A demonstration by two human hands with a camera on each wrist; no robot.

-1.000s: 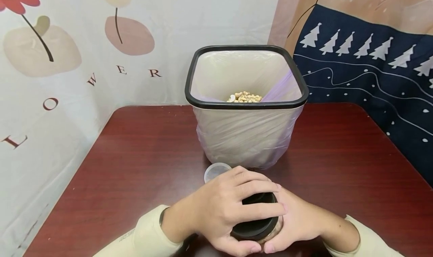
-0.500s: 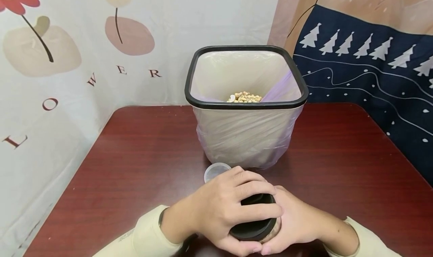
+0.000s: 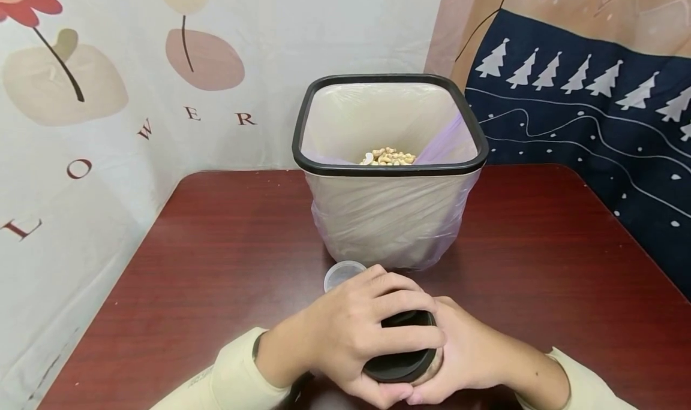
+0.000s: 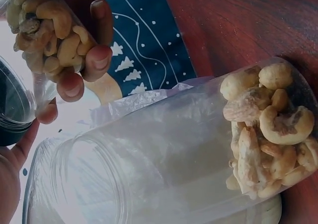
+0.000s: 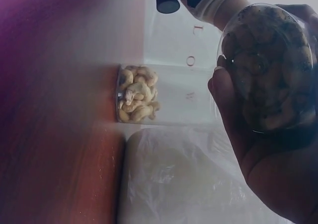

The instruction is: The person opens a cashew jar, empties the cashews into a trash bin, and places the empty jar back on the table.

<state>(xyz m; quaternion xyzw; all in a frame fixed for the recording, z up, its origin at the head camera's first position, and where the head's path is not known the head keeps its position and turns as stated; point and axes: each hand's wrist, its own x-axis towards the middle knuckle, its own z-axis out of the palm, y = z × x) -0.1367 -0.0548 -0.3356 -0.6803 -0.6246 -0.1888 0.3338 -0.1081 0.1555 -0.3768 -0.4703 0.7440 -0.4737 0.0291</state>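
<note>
My left hand [image 3: 351, 332] lies over a black screw lid [image 3: 399, 362], fingers spread across its top and thumb curled at the near edge. That lid sits on a clear jar [image 4: 49, 35] part full of cashews. Around the jar's side my right hand [image 3: 469, 350] is wrapped, and in the right wrist view it grips the jar [image 5: 268, 70] with the base facing the camera. Just behind my left hand stands a second clear jar [image 4: 174, 139], lidless, with cashews [image 4: 268, 129] at its bottom. In the head view only its round rim [image 3: 344, 272] shows; my left hand hides the rest.
A beige bin [image 3: 394, 218] with a black rim and a thin plastic liner stands behind the hands. Cashews [image 3: 388, 157] show inside it. The dark red table [image 3: 227, 236] meets printed cloth [image 3: 270, 50] at the back and sides.
Both hands and the lidded jar have shifted slightly left, still in the same hold. The view has also moved a little. The second jar and the bin stay where they were.
</note>
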